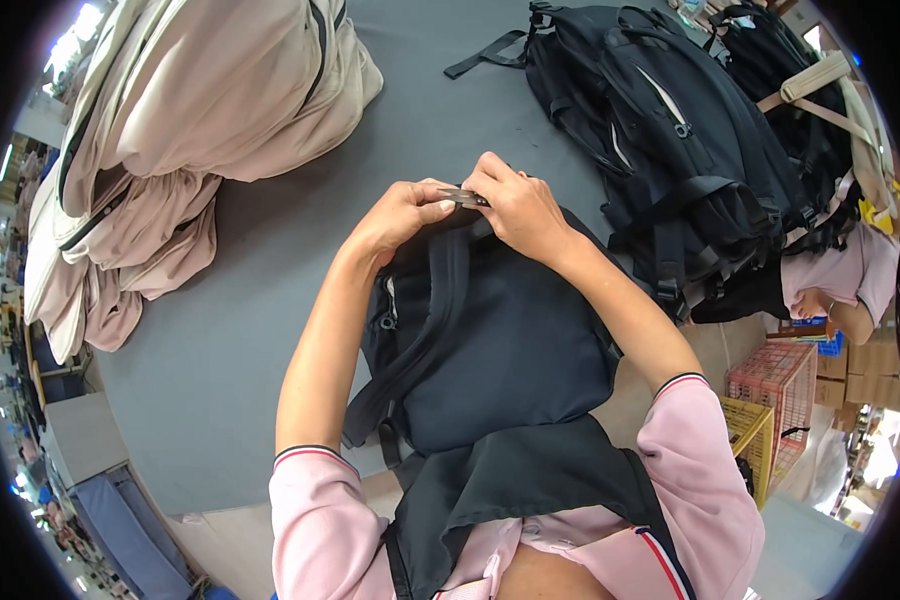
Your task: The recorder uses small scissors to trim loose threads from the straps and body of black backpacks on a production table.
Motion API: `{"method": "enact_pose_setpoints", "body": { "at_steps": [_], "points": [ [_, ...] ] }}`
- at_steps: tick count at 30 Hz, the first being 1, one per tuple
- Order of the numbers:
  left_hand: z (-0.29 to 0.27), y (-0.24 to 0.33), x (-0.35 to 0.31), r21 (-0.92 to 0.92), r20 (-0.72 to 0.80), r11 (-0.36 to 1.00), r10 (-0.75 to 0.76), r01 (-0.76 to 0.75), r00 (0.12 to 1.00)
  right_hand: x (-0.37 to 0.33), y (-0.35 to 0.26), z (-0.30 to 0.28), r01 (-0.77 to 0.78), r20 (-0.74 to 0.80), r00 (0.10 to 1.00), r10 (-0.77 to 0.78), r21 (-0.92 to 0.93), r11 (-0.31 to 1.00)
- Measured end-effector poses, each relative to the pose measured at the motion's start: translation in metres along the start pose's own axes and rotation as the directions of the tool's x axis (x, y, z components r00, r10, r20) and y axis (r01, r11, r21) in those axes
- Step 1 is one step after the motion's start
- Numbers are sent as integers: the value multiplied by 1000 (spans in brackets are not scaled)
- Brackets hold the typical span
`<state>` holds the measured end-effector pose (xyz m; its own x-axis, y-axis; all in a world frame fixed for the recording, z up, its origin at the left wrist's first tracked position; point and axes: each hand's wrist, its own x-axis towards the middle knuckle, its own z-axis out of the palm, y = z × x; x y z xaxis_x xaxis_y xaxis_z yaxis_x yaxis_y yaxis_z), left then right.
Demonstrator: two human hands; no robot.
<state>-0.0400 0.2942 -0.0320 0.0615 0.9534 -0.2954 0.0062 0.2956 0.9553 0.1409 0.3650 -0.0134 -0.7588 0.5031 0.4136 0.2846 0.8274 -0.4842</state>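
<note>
Overhead, a grey table (270,300) is filling most of the view, its far edge bending toward the rim. A heap of beige backpacks (190,130) is lying on its left part, stacked and sagging over the table edge. A pile of black backpacks (690,150) is lying on its right part, straps and buckles facing up. Between them, at the near edge, a single black backpack (500,350) is lying flat in front of the person, its lower end overhanging toward the person's dark apron (510,490). One shoulder strap (440,310) is running diagonally across its left side.

The left hand (400,215) is curling at the backpack's top edge, thumb and fingers pinching a small flat metallic piece (462,196). The right hand (515,205) is closing from the other side, fingers bent tight onto the same piece, so both hands are meeting just above the bag's top seam. What the piece is cannot be told.

Red and yellow plastic crates (780,400) are standing on the floor at lower right.
</note>
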Motion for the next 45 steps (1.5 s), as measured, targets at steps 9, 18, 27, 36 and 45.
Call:
{"method": "enact_pose_setpoints", "body": {
  "at_steps": [9, 18, 27, 36, 45],
  "points": [
    [-3, -9, 4, -95, -2, 996, 2, -2, 1000, -11, -25, -13, -317, 360, 926, 114, 578, 752],
    [-3, -4, 3, -128, -16, 989, -76, 73, 997, -25, -24, -11, -319, -77, 940, 332, 147, 936],
    [-4, -7, 3, -132, -53, 985, -116, 109, 992, -29, -18, 0, -62, -111, 993, 34, -257, 965],
    [-2, -7, 2, -136, -80, 987, -97, 86, 992, -23, -15, 2, 89, -103, 983, -151, -453, 887],
    [-3, -7, 3, -159, -59, 981, -118, 108, 991, -21, -23, -7, 24, -96, 993, -67, -389, 921]
  ]
}}
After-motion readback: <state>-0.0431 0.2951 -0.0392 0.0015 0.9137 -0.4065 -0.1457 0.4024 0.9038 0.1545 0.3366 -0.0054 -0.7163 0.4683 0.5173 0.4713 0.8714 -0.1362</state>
